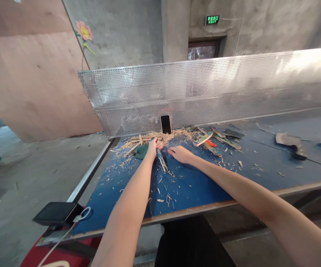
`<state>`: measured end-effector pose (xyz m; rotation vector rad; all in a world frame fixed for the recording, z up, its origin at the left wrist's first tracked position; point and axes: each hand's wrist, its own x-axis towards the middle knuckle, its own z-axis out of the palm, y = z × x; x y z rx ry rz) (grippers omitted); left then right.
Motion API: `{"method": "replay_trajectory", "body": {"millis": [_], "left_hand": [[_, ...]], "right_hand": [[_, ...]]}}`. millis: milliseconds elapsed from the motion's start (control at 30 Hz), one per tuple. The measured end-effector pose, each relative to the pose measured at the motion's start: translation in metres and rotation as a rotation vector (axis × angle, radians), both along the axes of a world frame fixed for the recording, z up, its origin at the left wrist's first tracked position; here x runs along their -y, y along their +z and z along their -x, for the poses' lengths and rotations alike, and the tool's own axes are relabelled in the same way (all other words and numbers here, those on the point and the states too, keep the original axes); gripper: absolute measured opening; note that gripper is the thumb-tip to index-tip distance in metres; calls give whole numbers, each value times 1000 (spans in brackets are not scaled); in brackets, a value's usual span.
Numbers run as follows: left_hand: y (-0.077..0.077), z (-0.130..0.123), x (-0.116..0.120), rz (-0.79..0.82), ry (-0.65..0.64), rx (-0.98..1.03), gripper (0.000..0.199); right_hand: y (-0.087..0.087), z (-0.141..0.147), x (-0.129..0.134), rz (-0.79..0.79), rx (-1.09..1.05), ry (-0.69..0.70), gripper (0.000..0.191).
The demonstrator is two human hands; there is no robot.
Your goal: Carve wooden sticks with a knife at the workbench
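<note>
My left hand [154, 147] is closed around the upper end of a narrow wooden strip [162, 162], which is partly covered in blue and pale patches. Its lower end points toward me, just above the blue tabletop [138, 198]. To the right of the strip, my right hand [181, 154] is closed in a fist, its knuckles up. A small dark shape shows between the two hands, too blurred to name. Beside my left hand lies a dark green cloth-like piece [141, 151]. Wood shavings [178, 134] are heaped beyond both hands.
A phone [166, 124] leans upright against the perforated metal screen [138, 96]. Several coloured wooden strips [227, 141] and an orange-red piece [210, 143] lie to the right. A black device [58, 214] with a white cable sits at the left front corner.
</note>
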<state>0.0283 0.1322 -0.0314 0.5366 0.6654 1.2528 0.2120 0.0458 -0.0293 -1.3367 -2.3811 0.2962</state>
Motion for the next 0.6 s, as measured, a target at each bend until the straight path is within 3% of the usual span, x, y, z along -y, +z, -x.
{"method": "replay_trajectory", "body": {"millis": [200, 600], "left_hand": [[-1, -1, 0, -5, -16, -32, 36], [-6, -12, 3, -41, 67, -76, 38]], "right_hand": [[-2, 1, 5, -38, -71, 40, 24], [2, 2, 12, -80, -102, 166, 16]]}}
